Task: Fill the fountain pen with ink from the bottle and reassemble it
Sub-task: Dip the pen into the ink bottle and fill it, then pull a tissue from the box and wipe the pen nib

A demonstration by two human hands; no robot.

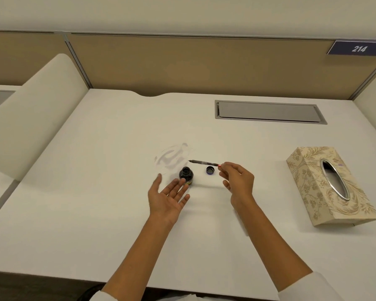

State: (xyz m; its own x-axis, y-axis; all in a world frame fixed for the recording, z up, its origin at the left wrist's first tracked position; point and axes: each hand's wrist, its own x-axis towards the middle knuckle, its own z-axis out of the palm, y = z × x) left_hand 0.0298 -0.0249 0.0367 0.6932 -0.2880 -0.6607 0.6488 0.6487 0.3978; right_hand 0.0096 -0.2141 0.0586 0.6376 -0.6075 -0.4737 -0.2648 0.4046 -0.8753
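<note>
An uncapped dark ink bottle (186,174) stands on the white desk (96,203). Its round blue cap (210,170) lies just to the right, inside up. My right hand (238,181) pinches the rear end of the pen's clear inner part (203,163), held level above the desk with the nib pointing left, past the bottle's far side. My left hand (168,194) hovers palm up with straight fingers, its fingertips at the bottle's near side. A crumpled clear plastic wrapper (172,158) lies behind the bottle.
A patterned tissue box (328,185) stands at the right of the desk. A grey cable hatch (269,111) is set into the desk at the back right. Partition panels (182,61) close off the back and both sides.
</note>
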